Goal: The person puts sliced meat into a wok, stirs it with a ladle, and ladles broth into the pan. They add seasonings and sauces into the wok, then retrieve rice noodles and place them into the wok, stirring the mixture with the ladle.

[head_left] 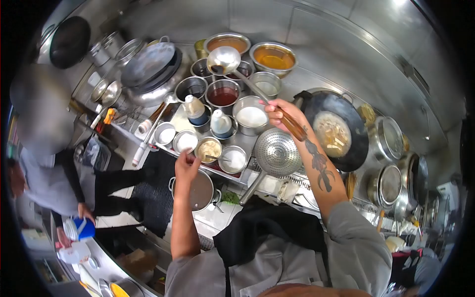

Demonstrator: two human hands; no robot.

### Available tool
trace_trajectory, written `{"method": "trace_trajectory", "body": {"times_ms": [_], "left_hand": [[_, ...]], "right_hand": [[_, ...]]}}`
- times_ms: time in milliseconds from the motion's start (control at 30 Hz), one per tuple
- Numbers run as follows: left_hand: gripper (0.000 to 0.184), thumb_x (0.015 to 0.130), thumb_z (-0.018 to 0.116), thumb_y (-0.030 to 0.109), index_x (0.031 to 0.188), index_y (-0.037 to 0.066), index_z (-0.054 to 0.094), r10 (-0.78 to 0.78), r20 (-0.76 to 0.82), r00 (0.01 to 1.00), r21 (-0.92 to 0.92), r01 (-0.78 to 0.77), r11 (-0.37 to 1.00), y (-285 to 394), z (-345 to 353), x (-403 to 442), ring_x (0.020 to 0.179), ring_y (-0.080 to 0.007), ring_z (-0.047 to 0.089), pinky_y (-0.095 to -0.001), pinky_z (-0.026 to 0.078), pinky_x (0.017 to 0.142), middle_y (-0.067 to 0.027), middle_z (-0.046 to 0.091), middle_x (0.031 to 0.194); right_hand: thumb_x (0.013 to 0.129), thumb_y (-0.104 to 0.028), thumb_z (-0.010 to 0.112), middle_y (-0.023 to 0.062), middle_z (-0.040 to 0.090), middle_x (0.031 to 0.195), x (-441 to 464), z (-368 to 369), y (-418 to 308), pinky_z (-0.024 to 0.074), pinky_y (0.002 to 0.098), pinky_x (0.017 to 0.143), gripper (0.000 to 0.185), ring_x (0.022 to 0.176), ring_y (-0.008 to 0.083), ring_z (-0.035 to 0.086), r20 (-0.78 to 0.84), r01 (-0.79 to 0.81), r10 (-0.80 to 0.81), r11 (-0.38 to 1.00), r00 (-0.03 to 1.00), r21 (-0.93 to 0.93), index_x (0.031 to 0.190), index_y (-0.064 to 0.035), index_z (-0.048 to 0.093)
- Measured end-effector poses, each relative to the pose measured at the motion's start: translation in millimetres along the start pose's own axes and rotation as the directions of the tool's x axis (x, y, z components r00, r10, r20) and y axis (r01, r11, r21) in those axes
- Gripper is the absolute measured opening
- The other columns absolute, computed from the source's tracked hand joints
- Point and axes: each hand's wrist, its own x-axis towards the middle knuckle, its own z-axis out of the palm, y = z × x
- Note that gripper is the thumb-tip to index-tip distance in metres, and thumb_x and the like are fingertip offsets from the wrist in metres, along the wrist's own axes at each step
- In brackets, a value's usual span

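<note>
My right hand is closed round the wooden handle of a steel ladle, whose bowl hangs over the sauce pots with some dark liquid in it. My left hand is over the front row of small bowls, fingers pinched together at the edge of a bowl of white powder; what they hold, if anything, is too small to tell. Just right of it is a bowl of pale yellow paste. A perforated strainer rests below my right hand. Food in pale liquid fills part of the black wok.
Two bowls of amber liquid stand at the back. Stacked woks are at the back left. A pot of brown liquid sits below my left hand. A co-worker at the left holds a blue-and-white container.
</note>
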Motion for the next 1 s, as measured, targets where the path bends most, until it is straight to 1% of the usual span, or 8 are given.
{"method": "trace_trajectory", "body": {"times_ms": [100, 200, 300, 533, 633, 700, 867, 1000], "left_hand": [[0.098, 0.069, 0.086, 0.021, 0.144, -0.006, 0.029, 0.006, 0.154, 0.988, 0.075, -0.018, 0.997, 0, 46, 67, 0.094, -0.019, 0.055, -0.0298, 0.048, 0.08, -0.0162, 0.055, 0.108], [0.116, 0.062, 0.09, 0.029, 0.146, -0.009, 0.018, 0.127, 0.204, 0.971, 0.081, -0.146, 0.986, -36, 96, 108, 0.12, -0.0342, 0.05, -0.0403, 0.04, 0.103, -0.0308, 0.045, 0.13], [0.107, 0.059, 0.09, 0.026, 0.14, -0.007, 0.028, 0.387, 0.247, 0.888, 0.036, -0.407, 0.913, -46, 117, 129, 0.114, -0.0328, 0.056, -0.0408, 0.045, 0.097, -0.0253, 0.054, 0.124], [0.089, 0.064, 0.088, 0.011, 0.133, -0.001, 0.033, 0.26, 0.219, 0.941, -0.165, -0.227, 0.96, -53, 140, 131, 0.109, -0.0243, 0.056, -0.0375, 0.046, 0.095, -0.0161, 0.054, 0.123], [0.09, 0.061, 0.09, 0.017, 0.132, -0.001, 0.037, 0.274, 0.2, 0.941, -0.188, -0.237, 0.953, -51, 143, 132, 0.109, -0.0282, 0.056, -0.0412, 0.045, 0.096, -0.018, 0.054, 0.122], [0.092, 0.055, 0.091, 0.031, 0.128, -0.001, 0.044, 0.243, 0.157, 0.957, 0.218, -0.273, 0.937, -54, 136, 138, 0.111, -0.0391, 0.051, -0.0488, 0.042, 0.095, -0.0229, 0.055, 0.119], [0.073, 0.06, 0.085, 0.02, 0.123, 0.001, 0.052, 0.395, 0.305, 0.867, -0.21, -0.343, 0.915, -63, 125, 153, 0.104, -0.0265, 0.06, -0.0393, 0.048, 0.091, -0.0147, 0.061, 0.115], [0.102, 0.061, 0.085, 0.018, 0.142, -0.003, 0.025, 0.283, 0.26, 0.923, -0.15, -0.251, 0.956, -28, 122, 131, 0.117, -0.0272, 0.053, -0.0385, 0.043, 0.101, -0.0195, 0.052, 0.126]], "right_hand": [[0.096, -0.012, 0.046, 0.0, 0.051, 0.077, -79, -1, -6, 0.0371, 0.0231, 0.046, 0.034, 0.049, 0.0067, 0.047, -0.152, 0.136, -0.158, 0.98, 0.976, -0.143, 0.127, 0.0008, 0.046], [0.091, -0.006, 0.051, 0.0024, 0.053, 0.073, -161, 8, 3, 0.0351, 0.0253, 0.039, 0.031, 0.043, 0.0095, 0.046, -0.375, 0.214, -0.394, 0.873, 0.839, -0.438, 0.122, 0.0013, 0.052], [0.085, -0.001, 0.055, 0.0028, 0.055, 0.068, -228, 10, 15, 0.0379, 0.0249, 0.04, 0.027, 0.044, 0.0108, 0.05, -0.524, 0.094, -0.546, 0.745, 0.653, -0.66, 0.112, 0.0014, 0.057], [0.084, -0.002, 0.055, 0.0028, 0.056, 0.068, -312, -53, 50, 0.0423, 0.0261, 0.042, 0.031, 0.046, 0.011, 0.052, -0.604, -0.23, -0.721, 0.559, 0.338, -0.796, 0.115, 0.0043, 0.058], [0.081, -0.006, 0.057, 0.0069, 0.059, 0.071, -333, -71, 58, 0.046, 0.0312, 0.047, 0.032, 0.051, 0.0153, 0.055, -0.613, -0.274, -0.738, 0.55, 0.282, -0.789, 0.112, 0.0041, 0.059], [0.081, -0.006, 0.057, 0.0082, 0.061, 0.074, -342, -79, 59, 0.0465, 0.0317, 0.048, 0.035, 0.051, 0.0158, 0.055, -0.642, -0.322, -0.722, 0.563, 0.258, -0.762, 0.115, 0.0036, 0.059], [0.085, -0.009, 0.055, 0.0009, 0.055, 0.062, -355, -124, 66, 0.0374, 0.026, 0.042, 0.014, 0.044, 0.0099, 0.048, -0.524, -0.421, -0.82, 0.403, 0.228, -0.813, 0.094, 0.0013, 0.06], [0.085, -0.01, 0.055, 0.0016, 0.054, 0.06, -358, -147, 76, 0.038, 0.0267, 0.042, 0.008, 0.043, 0.011, 0.048, -0.566, -0.433, -0.776, 0.424, 0.28, -0.796, 0.086, -0.0023, 0.058]]}}
